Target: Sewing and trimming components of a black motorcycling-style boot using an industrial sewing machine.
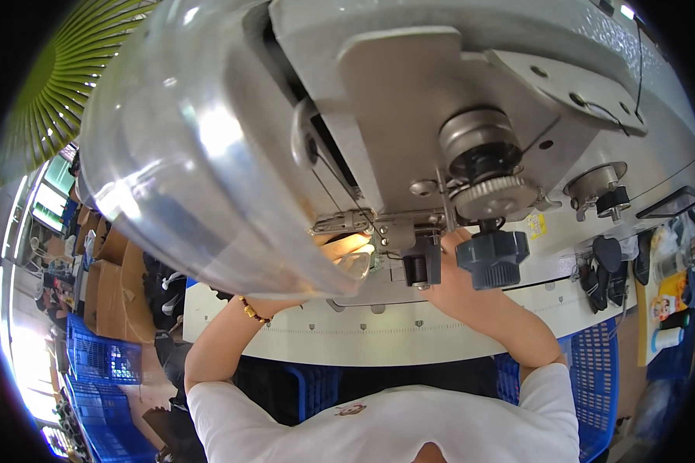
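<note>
A grey sewing machine head (409,116) fills the upper middle. Beneath it, close to the needle area (377,231), the fingers of my left hand (344,247) are stretched out in bright lamplight; the rest of that hand lies behind the shiny rounded cover (170,154). My right hand (445,266) is on the other side of the needle area, mostly behind a black ribbed knob (493,258) and a small dark thread part (415,268). Its fingertips cannot be seen. Whatever lies under the fingers is hidden too. A beaded bracelet (253,312) circles my left wrist.
The pale machine table (340,343) curves in front of me, with a printed scale along it. Blue crates (594,378) stand at the right and left. Cardboard boxes (120,297) sit at the left. Black pieces (606,270) and thread spools (666,338) lie at the right.
</note>
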`<state>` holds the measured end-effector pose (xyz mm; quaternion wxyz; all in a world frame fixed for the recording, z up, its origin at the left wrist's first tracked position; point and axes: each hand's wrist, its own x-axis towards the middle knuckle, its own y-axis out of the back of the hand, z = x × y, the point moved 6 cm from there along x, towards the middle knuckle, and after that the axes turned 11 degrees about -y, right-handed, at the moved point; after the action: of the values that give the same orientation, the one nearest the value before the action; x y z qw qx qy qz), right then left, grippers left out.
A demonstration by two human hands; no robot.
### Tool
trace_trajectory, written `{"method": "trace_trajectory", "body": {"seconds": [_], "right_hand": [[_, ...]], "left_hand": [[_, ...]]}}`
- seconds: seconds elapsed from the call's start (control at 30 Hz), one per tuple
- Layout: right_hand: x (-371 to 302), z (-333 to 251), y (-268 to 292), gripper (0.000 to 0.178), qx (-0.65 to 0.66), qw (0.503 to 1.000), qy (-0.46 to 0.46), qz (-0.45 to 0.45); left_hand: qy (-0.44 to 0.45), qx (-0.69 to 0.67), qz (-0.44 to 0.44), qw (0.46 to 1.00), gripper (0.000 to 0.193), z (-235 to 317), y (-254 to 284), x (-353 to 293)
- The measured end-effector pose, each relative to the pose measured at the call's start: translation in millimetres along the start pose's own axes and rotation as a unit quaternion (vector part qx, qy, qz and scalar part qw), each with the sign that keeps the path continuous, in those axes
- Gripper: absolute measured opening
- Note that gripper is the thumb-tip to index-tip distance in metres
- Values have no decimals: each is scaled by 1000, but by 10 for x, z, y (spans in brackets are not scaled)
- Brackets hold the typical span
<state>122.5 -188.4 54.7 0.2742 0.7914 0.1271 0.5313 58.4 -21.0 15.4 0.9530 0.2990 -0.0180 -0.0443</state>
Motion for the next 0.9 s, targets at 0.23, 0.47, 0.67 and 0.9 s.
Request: {"method": "trace_trajectory", "body": {"seconds": [0.23, 0.47, 0.67, 0.9], "right_hand": [[67, -25, 0, 11, 0, 998, 10, -55], [90, -3, -100, 19, -11, 996, 89, -26], [122, 32, -97, 20, -38, 986, 154, -45], [108, -63, -103, 10, -71, 991, 104, -52]], "left_hand": [[15, -440, 30, 897, 41, -333, -132, -73], [-197, 178, 30, 964, 33, 144, -37, -75], [-264, 374, 93, 884, 28, 437, -77, -75], [-315, 427, 54, 846, 26, 523, -96, -64]]}}
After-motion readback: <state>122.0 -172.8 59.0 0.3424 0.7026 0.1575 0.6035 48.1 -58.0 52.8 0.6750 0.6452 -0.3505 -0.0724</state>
